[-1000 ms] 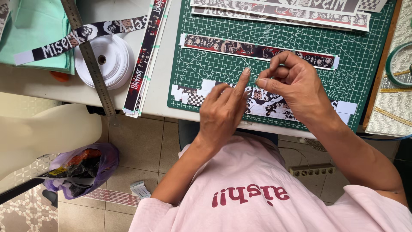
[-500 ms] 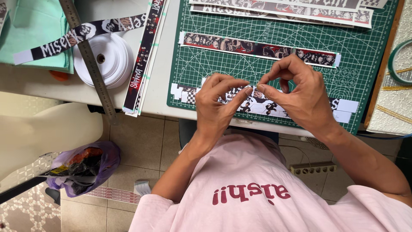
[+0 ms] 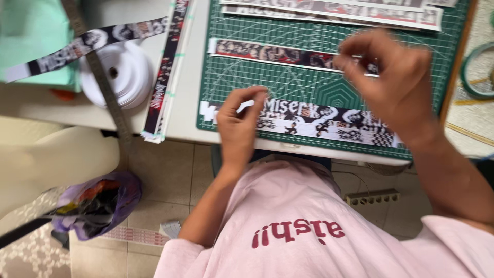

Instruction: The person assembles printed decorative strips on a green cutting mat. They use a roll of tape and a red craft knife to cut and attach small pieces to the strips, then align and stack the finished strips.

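A long printed strip point(image 3: 319, 121) in black, white and red lies along the near edge of the green cutting mat point(image 3: 288, 85). My left hand point(image 3: 239, 123) rests on the strip's left end, its bent fingertips pinching the upper edge. My right hand point(image 3: 396, 82) is raised above the mat's right half and blurred, with thumb and forefinger close together. What they hold is not discernible. A second printed strip point(image 3: 267, 51) lies across the middle of the mat, partly behind my right hand. More strips point(image 3: 329, 10) lie at the mat's far edge.
Left of the mat are a bundle of strips point(image 3: 164, 72), a white tape roll point(image 3: 118, 72), a metal ruler point(image 3: 105, 92) and a teal sheet point(image 3: 31, 41). A green ring point(image 3: 473, 77) lies at the right. On the floor are a purple bag point(image 3: 98, 203) and a power strip point(image 3: 373, 197).
Both hands were pinching together at the near strip's upper edge. My right hand has since swung up and to the right, while my left stays on the strip's left part.
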